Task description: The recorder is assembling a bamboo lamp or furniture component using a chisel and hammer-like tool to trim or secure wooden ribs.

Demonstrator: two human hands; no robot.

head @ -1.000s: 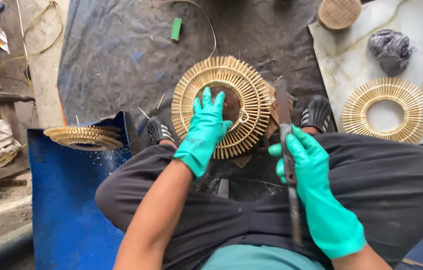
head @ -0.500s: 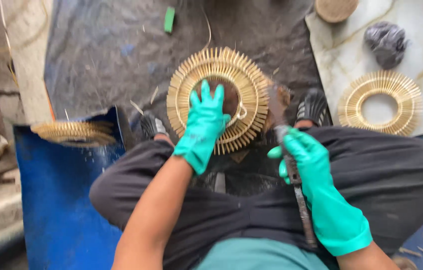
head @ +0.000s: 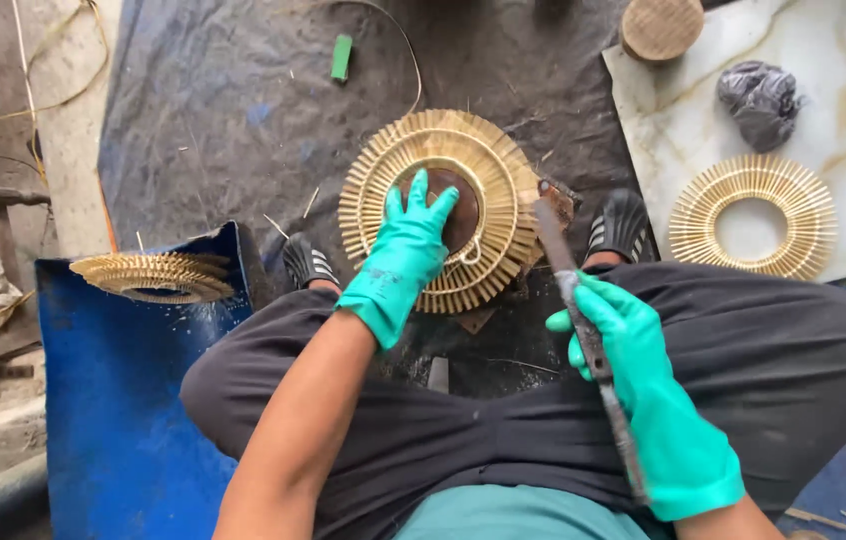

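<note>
We pin the stick ring flat while the blade waits beside it.

Our left hand lies with fingers spread on the dark block at the middle of the round bamboo-stick ring, on the ground between our feet, likely to keep it from turning. Our right hand, arm bent over the thigh, has fingers wrapped around a long metal blade, tip near the ring's edge.

Bare tarp lies open beyond the wheel. A green stick lies there. Sandals flank the wheel.
</note>
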